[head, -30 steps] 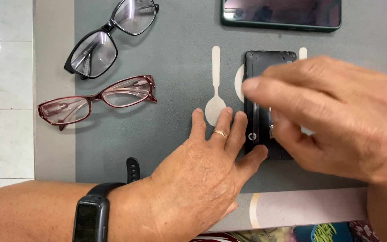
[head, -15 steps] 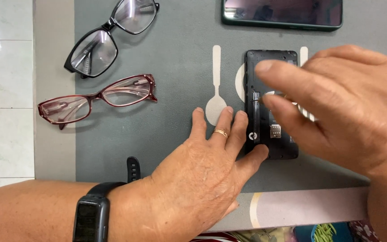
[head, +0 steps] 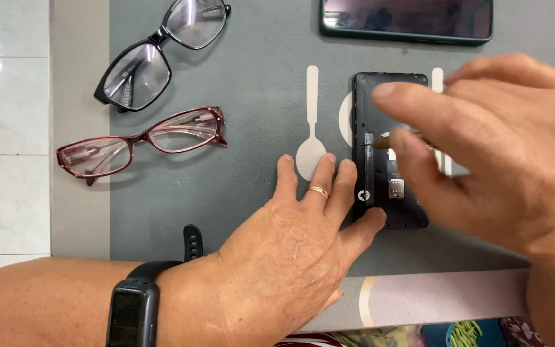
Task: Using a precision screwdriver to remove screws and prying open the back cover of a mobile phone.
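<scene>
A black phone with its back cover off [head: 380,103] lies on a grey mat [head: 245,96], inner parts showing. My left hand [head: 290,238] rests flat on the mat, with its spread fingers against the phone's left edge and lower corner. It wears a gold ring [head: 318,191]. My right hand [head: 502,154] hovers over the phone's right half. Its thumb and fingers pinch a small brownish piece [head: 415,136] just above the open back. What that piece is stays unclear. The phone's right side is hidden by this hand.
Dark red glasses [head: 142,141] and black glasses [head: 155,54] lie at the left of the mat. A second phone with a dark screen [head: 406,19] lies at the top edge. A black strap end [head: 193,241] pokes out near my left wrist, which wears a black band [head: 133,305].
My right hand has drawn back to the right, uncovering more of the opened phone. My left hand has stayed in place against the phone.
</scene>
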